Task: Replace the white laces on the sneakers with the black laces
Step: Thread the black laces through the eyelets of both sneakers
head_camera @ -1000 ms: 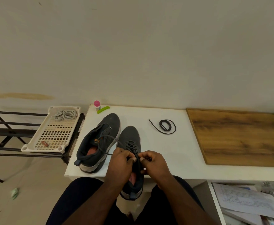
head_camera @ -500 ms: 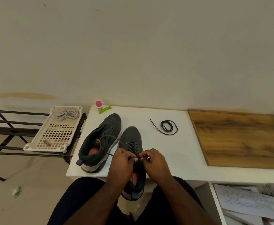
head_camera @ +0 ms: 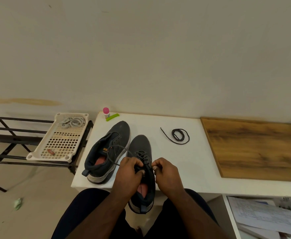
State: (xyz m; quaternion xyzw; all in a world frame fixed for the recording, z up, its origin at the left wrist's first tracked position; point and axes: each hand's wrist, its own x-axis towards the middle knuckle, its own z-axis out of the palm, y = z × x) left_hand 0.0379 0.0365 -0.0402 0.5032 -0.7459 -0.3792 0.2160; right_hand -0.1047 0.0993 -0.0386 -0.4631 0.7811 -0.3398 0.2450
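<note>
Nearest, dark-clad legs [head_camera: 82, 214] sit at the front edge of a white table [head_camera: 189, 163]. Above them the left hand [head_camera: 129, 175] and right hand [head_camera: 167, 175] both pinch the black lace [head_camera: 117, 149] threaded through the near sneaker [head_camera: 141, 147], whose heel overhangs the table edge. A loop of that lace arcs left over the second sneaker [head_camera: 106, 152], which lies beside it without a lace. Low at right, papers [head_camera: 261, 216] lie on a shelf under the table. On the beige floor at left is a small green scrap [head_camera: 17, 203]. Farther back, a spare black lace [head_camera: 178, 136] lies coiled on the table, near a wooden board [head_camera: 256, 149]. Left of the table, a black metal rack [head_camera: 6, 135] carries a cream tray [head_camera: 60, 140] holding the white laces [head_camera: 73, 121]. At the table's far edge stand a pink-capped bottle [head_camera: 106, 112] and a green clip [head_camera: 112, 117], against a plain off-white wall [head_camera: 141, 57] with a brownish stain [head_camera: 20, 101].
</note>
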